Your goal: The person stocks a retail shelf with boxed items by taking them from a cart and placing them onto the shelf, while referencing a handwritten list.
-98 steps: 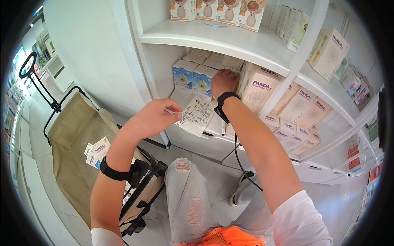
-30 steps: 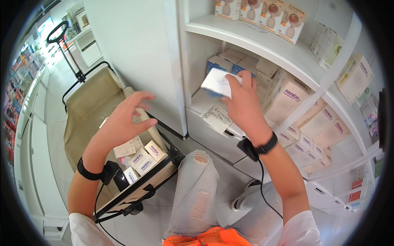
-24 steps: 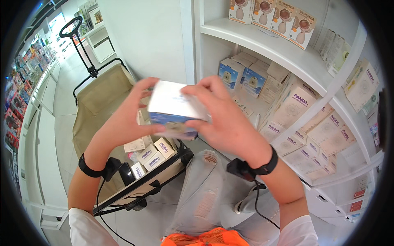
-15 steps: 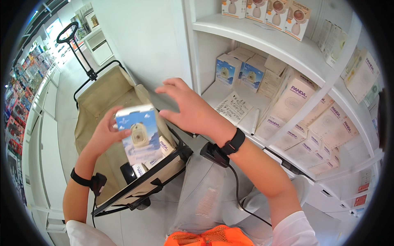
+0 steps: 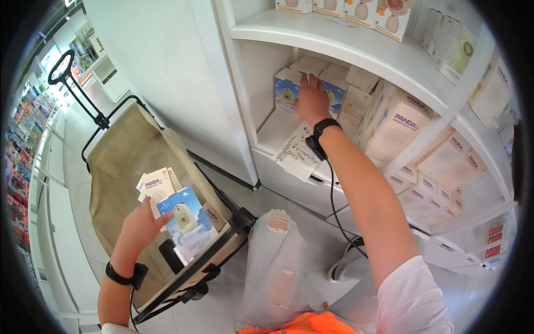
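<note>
My left hand (image 5: pixel 139 225) is low in the wagon at the left edge of a blue fan box (image 5: pixel 192 225), its thumb over the front and the other fingers partly hidden. This box has a cream fan pictured on it and leans over other boxes. My right hand (image 5: pixel 312 103) reaches into the shelf, its fingers curled over the top of a blue fan box (image 5: pixel 334 92) of the same kind and its thumb by the front. A matching blue box (image 5: pixel 286 93) stands just left of it.
The beige folding wagon (image 5: pixel 114 145) has a black frame and holds white fan boxes (image 5: pixel 157 186). On the white shelf (image 5: pixel 272 131) lie handwritten paper (image 5: pixel 297 153) and stacked white boxes (image 5: pixel 403 125). Orange-and-white boxes (image 5: pixel 359 11) stand above. A cable hangs from my right wrist.
My left hand has lowered the blue box into the wagon. My right hand has moved from beside that box to the blue boxes on the shelf. The view has shifted right.
</note>
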Motion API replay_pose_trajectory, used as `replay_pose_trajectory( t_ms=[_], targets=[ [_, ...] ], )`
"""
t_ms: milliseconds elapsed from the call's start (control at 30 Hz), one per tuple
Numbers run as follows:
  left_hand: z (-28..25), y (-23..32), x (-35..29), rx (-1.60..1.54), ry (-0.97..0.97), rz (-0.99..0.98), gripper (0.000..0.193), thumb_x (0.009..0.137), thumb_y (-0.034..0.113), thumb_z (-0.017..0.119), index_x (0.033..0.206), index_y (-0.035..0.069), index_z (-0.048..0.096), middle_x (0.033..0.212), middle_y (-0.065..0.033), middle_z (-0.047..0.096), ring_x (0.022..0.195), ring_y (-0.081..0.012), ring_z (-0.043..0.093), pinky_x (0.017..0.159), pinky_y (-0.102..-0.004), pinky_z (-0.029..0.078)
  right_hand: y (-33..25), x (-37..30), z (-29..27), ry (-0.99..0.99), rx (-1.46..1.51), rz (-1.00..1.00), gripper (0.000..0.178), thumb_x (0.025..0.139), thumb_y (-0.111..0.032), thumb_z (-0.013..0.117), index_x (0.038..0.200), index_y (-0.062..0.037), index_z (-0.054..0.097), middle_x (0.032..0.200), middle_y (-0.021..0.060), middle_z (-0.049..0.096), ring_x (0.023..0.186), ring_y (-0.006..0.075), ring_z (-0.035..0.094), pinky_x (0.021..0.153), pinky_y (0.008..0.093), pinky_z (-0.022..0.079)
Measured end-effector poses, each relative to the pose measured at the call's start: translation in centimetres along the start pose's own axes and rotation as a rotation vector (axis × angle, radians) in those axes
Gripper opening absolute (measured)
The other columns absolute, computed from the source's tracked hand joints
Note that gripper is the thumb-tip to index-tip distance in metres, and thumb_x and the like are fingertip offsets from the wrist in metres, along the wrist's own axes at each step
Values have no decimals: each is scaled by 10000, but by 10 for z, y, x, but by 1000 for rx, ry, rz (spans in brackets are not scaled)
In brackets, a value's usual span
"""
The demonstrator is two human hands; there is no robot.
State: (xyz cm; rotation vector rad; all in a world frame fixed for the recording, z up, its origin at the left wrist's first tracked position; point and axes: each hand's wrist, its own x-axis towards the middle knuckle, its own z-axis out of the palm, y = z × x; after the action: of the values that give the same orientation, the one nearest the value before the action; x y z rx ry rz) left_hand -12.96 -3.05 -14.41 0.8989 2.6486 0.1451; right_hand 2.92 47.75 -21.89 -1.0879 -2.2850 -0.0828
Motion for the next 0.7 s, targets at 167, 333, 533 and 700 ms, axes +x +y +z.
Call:
replay_pose_trajectory(
  t_ms=[167, 333, 533, 700],
  targets=[
    [-35, 27, -23, 39, 114, 9, 455, 965, 295, 699, 1268, -19, 568, 785, -178, 664, 685, -242, 674, 681, -383, 535, 8, 8, 25, 42, -75, -215, 723, 791, -220, 834, 1377, 37, 496, 1427, 198, 497, 1325, 398, 488, 1095, 489, 435],
    [-37, -7, -25, -726, -56, 163, 298, 989, 144, 656, 1237, -6, 587, 821, -67, 661, 663, -135, 611, 625, -285, 494, -34, -4, 20, 181, -30, -231, 548, 789, -125, 797, 1288, -74, 578, 1351, 178, 546, 1291, 415, 515, 1062, 489, 453],
    [-49, -13, -17, -809, 1, 204, 230, 1009, 119, 614, 1225, 40, 609, 926, -31, 693, 726, -80, 619, 588, -211, 434, -17, -6, -8, 59, 157, -139, 521, 767, -82, 774, 1255, -91, 593, 1281, 215, 552, 1174, 445, 567, 1004, 493, 493],
    [-62, -16, -27, -836, 68, 236, 233, 981, 110, 661, 1176, -13, 627, 1016, -40, 675, 804, -91, 634, 727, -253, 521, -27, -55, -98, 89, 295, -154, 478, 745, -52, 794, 1203, -78, 658, 1264, 181, 550, 1143, 407, 575, 988, 466, 488]
  ],
)
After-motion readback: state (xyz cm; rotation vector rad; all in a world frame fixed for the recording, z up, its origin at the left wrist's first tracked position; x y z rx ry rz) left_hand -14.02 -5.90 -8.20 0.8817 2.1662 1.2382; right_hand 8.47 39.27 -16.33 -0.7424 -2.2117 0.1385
